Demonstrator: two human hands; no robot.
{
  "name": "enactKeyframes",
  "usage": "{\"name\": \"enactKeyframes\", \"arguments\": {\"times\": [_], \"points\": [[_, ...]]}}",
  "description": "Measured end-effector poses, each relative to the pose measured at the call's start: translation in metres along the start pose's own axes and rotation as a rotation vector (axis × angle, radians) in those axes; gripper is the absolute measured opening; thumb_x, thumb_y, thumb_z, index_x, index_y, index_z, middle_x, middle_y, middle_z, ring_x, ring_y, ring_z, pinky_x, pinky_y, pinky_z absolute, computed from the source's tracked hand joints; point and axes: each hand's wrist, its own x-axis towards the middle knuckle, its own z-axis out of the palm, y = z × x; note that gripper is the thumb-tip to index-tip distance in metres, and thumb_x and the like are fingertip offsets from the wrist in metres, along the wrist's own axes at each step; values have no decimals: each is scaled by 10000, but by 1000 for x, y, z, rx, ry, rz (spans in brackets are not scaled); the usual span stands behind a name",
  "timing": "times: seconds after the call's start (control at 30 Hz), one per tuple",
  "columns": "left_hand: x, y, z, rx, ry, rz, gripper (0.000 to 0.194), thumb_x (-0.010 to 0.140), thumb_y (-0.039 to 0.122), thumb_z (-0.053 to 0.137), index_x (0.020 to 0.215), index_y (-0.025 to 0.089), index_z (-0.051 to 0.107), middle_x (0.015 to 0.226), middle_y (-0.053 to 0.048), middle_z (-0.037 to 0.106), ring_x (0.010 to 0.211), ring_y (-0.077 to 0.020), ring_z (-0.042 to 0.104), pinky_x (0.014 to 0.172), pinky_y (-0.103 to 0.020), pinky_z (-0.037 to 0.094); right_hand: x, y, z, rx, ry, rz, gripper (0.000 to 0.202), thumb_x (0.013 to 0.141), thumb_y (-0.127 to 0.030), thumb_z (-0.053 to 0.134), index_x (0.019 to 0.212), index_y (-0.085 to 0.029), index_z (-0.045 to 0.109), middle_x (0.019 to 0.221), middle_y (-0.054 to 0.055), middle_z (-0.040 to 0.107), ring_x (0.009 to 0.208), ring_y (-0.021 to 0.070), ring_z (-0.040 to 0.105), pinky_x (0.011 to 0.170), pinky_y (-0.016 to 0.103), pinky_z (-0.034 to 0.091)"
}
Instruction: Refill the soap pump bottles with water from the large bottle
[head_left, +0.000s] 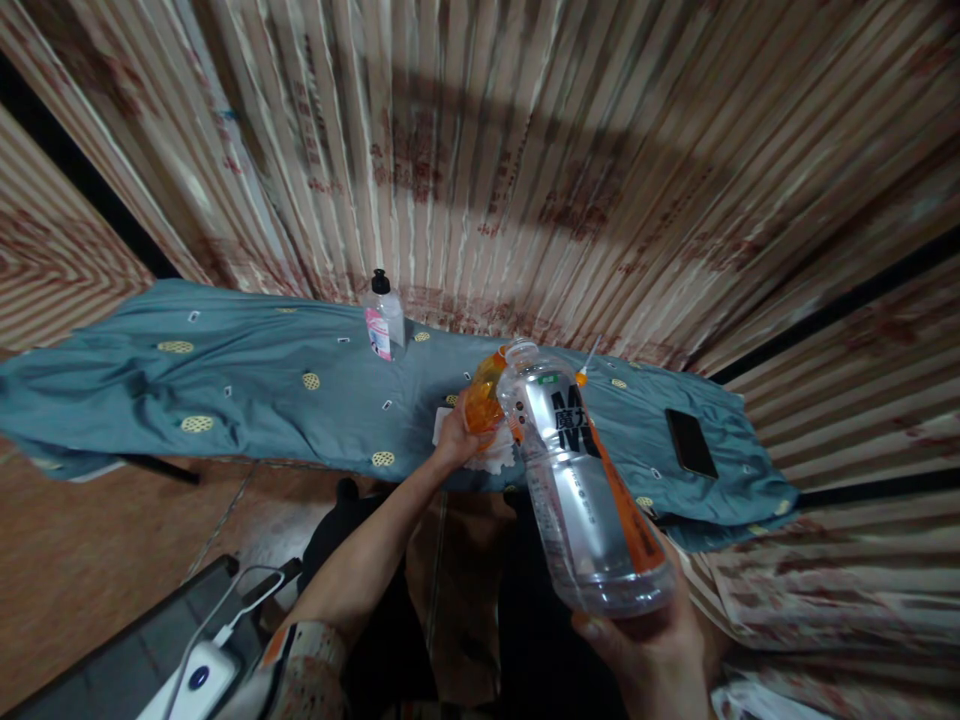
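My right hand (660, 650) is wrapped round the base of a large clear plastic bottle (577, 490) with a silver and orange label. The bottle is tilted, its open-looking neck pointing up and left. Beside that neck, my left hand (456, 435) grips an orange translucent container (485, 398), partly hidden behind the bottle. Under the two lies a white item (491, 458) with a wavy edge, mostly covered. Whether any liquid passes between bottle and container cannot be made out.
A teal cloth (262, 380) covers the long narrow table. On it stand a clear bottle (384, 325) with a black cap, an orange-and-white nozzle piece (583, 376) and a dark phone (691, 443). A white power bank (196, 680) with a cable lies lower left.
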Motion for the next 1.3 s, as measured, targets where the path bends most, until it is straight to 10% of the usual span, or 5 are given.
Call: {"name": "enactKeyframes", "arguments": {"times": [1.3], "points": [[-1, -2, -1, 63, -5, -8, 682, 581, 129, 802, 1195, 197, 514, 1075, -49, 717, 979, -232, 692, 904, -369, 550, -5, -10, 8, -26, 124, 73, 921, 422, -275, 923, 1259, -245, 539, 1101, 57, 751, 969, 288, 724, 814, 344, 558]]}}
